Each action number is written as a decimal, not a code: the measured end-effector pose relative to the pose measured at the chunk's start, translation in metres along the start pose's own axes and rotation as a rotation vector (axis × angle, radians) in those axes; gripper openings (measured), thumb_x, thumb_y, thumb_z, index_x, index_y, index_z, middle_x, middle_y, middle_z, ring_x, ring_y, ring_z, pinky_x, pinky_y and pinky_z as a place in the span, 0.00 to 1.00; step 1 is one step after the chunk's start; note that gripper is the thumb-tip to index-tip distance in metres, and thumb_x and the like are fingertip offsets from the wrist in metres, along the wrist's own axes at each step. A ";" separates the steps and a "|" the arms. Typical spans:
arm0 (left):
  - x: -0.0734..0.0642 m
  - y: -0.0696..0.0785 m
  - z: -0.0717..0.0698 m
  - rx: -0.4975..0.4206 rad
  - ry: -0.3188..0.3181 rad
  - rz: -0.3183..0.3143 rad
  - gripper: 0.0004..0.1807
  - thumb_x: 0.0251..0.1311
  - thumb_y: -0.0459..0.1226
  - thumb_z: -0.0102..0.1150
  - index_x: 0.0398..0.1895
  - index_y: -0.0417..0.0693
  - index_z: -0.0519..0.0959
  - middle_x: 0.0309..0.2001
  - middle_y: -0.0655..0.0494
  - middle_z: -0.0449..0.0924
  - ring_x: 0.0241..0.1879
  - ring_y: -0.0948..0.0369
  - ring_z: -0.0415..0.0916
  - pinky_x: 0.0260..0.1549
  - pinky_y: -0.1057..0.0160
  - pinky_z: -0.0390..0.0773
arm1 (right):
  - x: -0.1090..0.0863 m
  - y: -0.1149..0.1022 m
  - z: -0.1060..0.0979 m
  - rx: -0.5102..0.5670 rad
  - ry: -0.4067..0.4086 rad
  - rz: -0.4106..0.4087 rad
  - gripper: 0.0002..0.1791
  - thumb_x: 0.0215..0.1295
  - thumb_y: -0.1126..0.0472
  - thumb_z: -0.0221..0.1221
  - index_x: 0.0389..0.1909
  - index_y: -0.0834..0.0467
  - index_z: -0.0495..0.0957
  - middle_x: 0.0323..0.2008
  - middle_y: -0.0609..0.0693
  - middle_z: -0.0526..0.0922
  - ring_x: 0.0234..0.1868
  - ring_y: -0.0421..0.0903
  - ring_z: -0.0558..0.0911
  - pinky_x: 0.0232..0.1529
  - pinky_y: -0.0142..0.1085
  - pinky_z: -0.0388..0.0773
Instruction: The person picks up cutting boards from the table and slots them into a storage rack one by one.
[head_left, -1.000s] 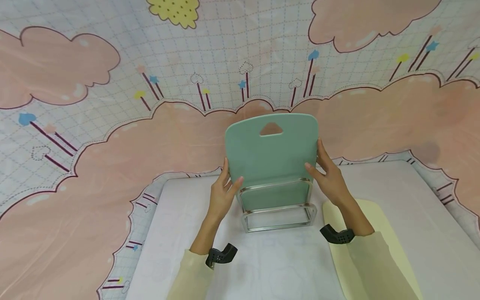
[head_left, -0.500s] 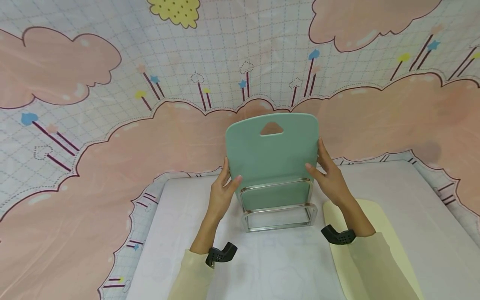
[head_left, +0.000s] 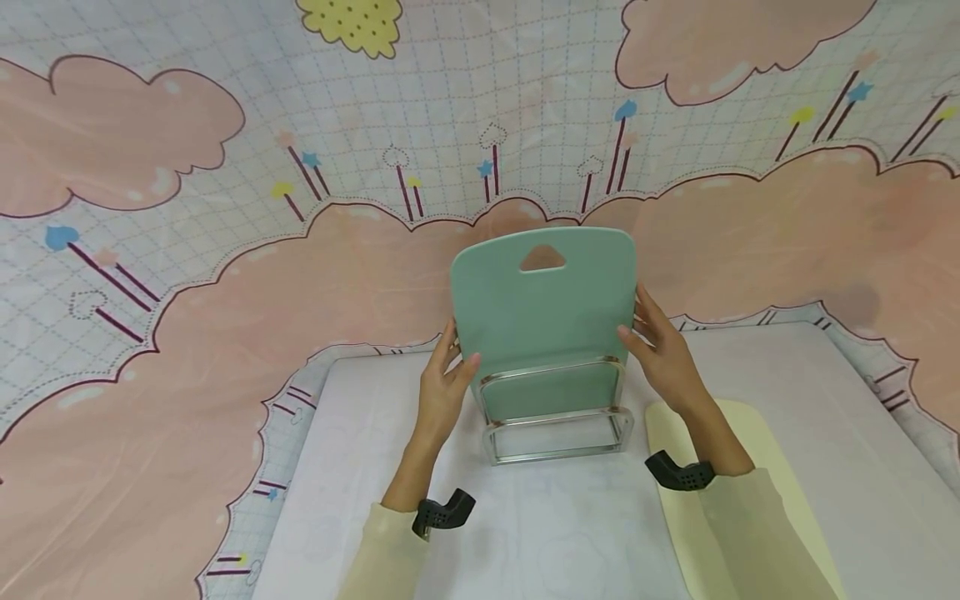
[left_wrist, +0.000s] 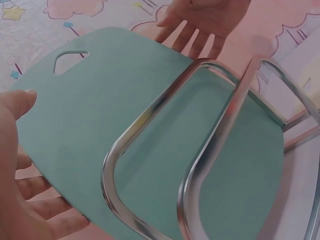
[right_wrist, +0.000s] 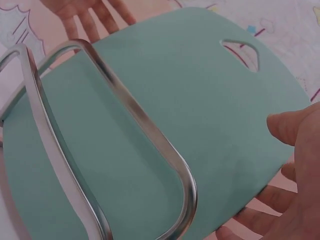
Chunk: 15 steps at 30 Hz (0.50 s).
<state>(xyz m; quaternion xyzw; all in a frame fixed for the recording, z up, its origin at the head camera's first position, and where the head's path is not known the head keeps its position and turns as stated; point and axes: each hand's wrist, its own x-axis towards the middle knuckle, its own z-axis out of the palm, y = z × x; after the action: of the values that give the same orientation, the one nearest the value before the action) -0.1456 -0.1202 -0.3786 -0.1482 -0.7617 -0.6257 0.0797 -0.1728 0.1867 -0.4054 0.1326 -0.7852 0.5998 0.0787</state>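
Observation:
A mint-green cutting board [head_left: 543, 312] with a handle hole near its top stands upright in a silver metal wire rack [head_left: 555, 457], leaning back slightly in the rear slot. My left hand [head_left: 440, 392] is at the board's left edge, its fingers fairly straight and the thumb apart from them. At the opposite edge is my right hand [head_left: 666, 362], fingers extended along the side and thumb spread in front. Both wrist views show the fingertips right at the board's edges, partly behind it, while each thumb [left_wrist: 22, 102] overlaps the face without wrapping round it.
A pale yellow cutting board [head_left: 757, 450] lies flat on the white table [head_left: 540, 533] at the right, partly under my right forearm. A patterned cloth backdrop [head_left: 360, 275] with clouds hangs behind the table. The rack's front slot holds nothing.
My right hand has shifted slightly outward, its thumb drawn back toward the green board's edge. The left thumb has also eased back a little. Board and rack stay in place.

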 end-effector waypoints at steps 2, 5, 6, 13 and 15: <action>-0.002 -0.001 0.001 0.005 0.017 0.005 0.35 0.68 0.31 0.51 0.74 0.36 0.47 0.72 0.38 0.51 0.66 0.41 0.58 0.61 0.44 0.62 | -0.001 0.000 -0.001 -0.003 -0.002 0.005 0.39 0.73 0.57 0.52 0.76 0.49 0.41 0.72 0.60 0.54 0.69 0.62 0.59 0.61 0.60 0.59; -0.005 -0.002 0.003 0.034 0.046 0.013 0.35 0.68 0.32 0.52 0.73 0.35 0.50 0.70 0.37 0.53 0.64 0.40 0.59 0.61 0.44 0.63 | -0.003 0.001 -0.002 -0.014 0.000 0.016 0.38 0.73 0.56 0.51 0.76 0.49 0.41 0.72 0.59 0.54 0.69 0.61 0.59 0.61 0.61 0.59; -0.006 -0.002 0.004 0.039 0.056 0.016 0.34 0.68 0.32 0.52 0.73 0.34 0.50 0.70 0.36 0.53 0.64 0.39 0.59 0.60 0.44 0.63 | -0.004 0.001 -0.002 -0.020 0.002 0.020 0.38 0.73 0.56 0.51 0.76 0.49 0.41 0.72 0.58 0.54 0.68 0.61 0.59 0.61 0.60 0.59; -0.015 -0.001 0.007 0.070 0.115 0.057 0.32 0.67 0.30 0.53 0.71 0.31 0.54 0.68 0.35 0.57 0.63 0.38 0.60 0.59 0.45 0.66 | -0.010 0.003 -0.006 -0.072 0.026 0.033 0.37 0.73 0.56 0.51 0.76 0.49 0.43 0.72 0.57 0.55 0.68 0.61 0.60 0.60 0.60 0.62; -0.017 -0.001 0.008 0.073 0.134 0.072 0.32 0.67 0.30 0.53 0.70 0.31 0.55 0.67 0.34 0.58 0.63 0.38 0.61 0.58 0.44 0.67 | -0.012 0.003 -0.008 -0.073 0.027 0.036 0.37 0.73 0.56 0.51 0.76 0.49 0.44 0.72 0.57 0.56 0.68 0.61 0.61 0.60 0.59 0.62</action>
<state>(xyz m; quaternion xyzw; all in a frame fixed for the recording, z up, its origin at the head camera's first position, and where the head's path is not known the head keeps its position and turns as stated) -0.1290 -0.1149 -0.3867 -0.1304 -0.7712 -0.6027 0.1584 -0.1630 0.1963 -0.4098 0.1072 -0.8076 0.5740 0.0832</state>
